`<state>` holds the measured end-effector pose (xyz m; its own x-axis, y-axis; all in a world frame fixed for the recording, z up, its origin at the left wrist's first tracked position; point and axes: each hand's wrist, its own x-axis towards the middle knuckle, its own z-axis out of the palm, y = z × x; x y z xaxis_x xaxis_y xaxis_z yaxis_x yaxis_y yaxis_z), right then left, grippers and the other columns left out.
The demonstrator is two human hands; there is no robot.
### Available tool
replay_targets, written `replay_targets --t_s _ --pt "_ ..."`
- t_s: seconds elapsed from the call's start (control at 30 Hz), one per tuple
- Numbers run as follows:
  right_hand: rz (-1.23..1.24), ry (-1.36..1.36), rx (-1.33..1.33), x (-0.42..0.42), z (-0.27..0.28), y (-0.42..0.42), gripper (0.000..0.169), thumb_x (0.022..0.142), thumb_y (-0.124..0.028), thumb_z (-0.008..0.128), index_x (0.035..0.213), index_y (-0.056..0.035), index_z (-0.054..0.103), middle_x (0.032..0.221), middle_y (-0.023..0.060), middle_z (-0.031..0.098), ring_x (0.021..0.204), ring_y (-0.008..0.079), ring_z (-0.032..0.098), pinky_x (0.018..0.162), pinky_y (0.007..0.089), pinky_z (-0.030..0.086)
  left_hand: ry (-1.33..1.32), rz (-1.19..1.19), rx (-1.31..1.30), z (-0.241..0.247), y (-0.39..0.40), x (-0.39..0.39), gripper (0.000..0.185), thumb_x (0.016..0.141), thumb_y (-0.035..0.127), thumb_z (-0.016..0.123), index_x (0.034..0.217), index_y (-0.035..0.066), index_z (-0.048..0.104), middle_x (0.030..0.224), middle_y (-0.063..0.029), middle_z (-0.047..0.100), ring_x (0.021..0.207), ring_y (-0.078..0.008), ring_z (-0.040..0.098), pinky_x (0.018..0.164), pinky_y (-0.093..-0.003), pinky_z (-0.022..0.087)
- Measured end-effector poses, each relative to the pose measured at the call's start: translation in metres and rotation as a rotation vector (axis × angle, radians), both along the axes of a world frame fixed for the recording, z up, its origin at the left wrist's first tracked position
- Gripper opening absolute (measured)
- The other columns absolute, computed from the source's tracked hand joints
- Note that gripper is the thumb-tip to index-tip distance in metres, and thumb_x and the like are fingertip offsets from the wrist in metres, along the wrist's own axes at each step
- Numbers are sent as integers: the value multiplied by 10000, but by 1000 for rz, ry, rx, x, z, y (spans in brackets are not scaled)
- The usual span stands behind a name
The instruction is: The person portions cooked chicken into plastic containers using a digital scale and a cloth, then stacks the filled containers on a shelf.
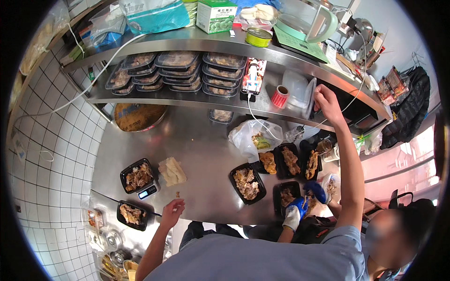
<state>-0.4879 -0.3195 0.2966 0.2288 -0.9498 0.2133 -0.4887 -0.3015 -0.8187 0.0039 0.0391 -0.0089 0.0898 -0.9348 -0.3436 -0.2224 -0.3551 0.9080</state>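
Note:
My right hand (324, 100) is raised at the shelf, its fingers at the edge of a stack of clear plastic lids (308, 96); whether it grips one I cannot tell. Low over the steel table's near edge is my left hand (173, 210), fingers curled, with a small food scrap (178, 194) just beyond the fingertips. Left of it, a black tray of meat pieces (139, 177) sits on a small digital scale (147, 192), and another black tray of meat (132, 215) lies nearer me. A folded beige cloth (172, 171) lies beside the scale. Right of centre is a filled black tray (248, 184).
A co-worker's blue-and-white gloved hands (295, 212) handle meat beside a black tray (288, 196) at right. Several meat trays (290, 159) and a plastic bag (256, 135) lie behind. Lidded containers (221, 73), a phone (253, 76) and a red tape roll (280, 96) occupy the shelf; a white cable hangs across.

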Motion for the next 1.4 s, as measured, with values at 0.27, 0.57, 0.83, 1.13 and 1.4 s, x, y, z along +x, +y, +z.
replay_targets --t_s 0.27,0.57,0.83,1.13,1.4 --pt "341 -567 429 101 14 105 99 870 -105 455 786 -53 464 643 28 467 543 119 437 522 254 394 694 -197 54 66 -126 -89 481 1010 343 447 1409 79 397 1310 -97 549 1171 -194 542 943 -382 472" --pt "248 -345 848 217 -190 144 84 862 -125 580 906 -56 558 758 22 587 625 95 546 615 212 473 777 362 99 -14 -75 5 331 996 271 500 1270 89 531 949 -45 618 879 -145 613 750 -362 572" --pt "428 -49 535 453 -382 184 137 910 -142 627 944 -10 626 713 34 605 596 106 577 551 259 481 -135 846 35 -64 18 203 260 930 174 600 1072 -35 660 768 -42 636 634 -123 582 555 -274 516" --pt "349 447 101 580 -392 163 169 825 -160 645 890 -3 645 835 159 661 789 330 642 732 410 516 -562 672 39 -94 -18 316 241 833 208 600 968 43 712 840 -175 691 774 -325 674 710 -385 527" --pt "317 278 94 585 -407 146 165 834 -102 631 964 0 625 878 175 659 811 339 643 755 402 508 -208 628 119 -92 -37 340 240 877 176 592 1022 5 678 747 -134 689 634 -228 671 562 -348 535"
